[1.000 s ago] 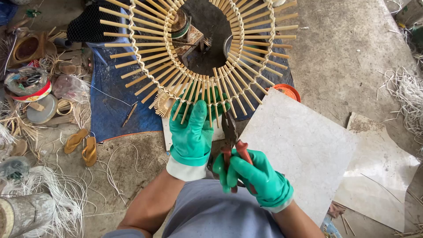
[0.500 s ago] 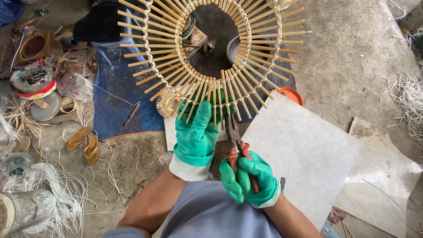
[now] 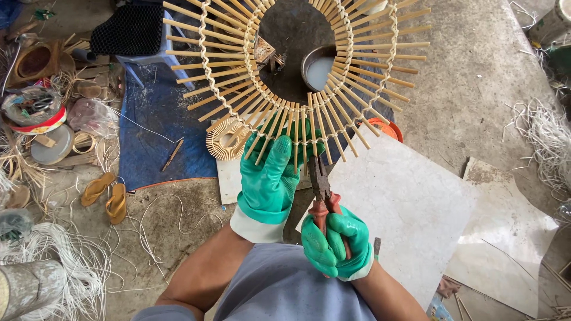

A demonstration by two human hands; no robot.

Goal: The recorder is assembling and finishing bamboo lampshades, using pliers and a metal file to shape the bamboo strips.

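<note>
A large ring of radiating bamboo sticks (image 3: 357,59), bound with woven cane, hangs in front of me. My left hand (image 3: 269,178), in a green rubber glove, grips the ring's lower sticks from below. My right hand (image 3: 333,241), also gloved in green, is closed round the red handles of a pair of pliers (image 3: 321,190). The pliers' dark jaws point up and touch the tips of the lowest sticks, just right of my left hand.
A small woven bamboo disc (image 3: 225,139) lies on a blue tarp (image 3: 154,137). White slabs (image 3: 410,202) cover the concrete floor to the right. Yellow sandals (image 3: 107,193), cane coils (image 3: 35,267), tape rolls and a metal bowl (image 3: 318,68) lie around.
The bamboo ring has come closer and lower in view. My right hand has raised the pliers so the jaws now reach the stick tips; my left hand keeps its grip.
</note>
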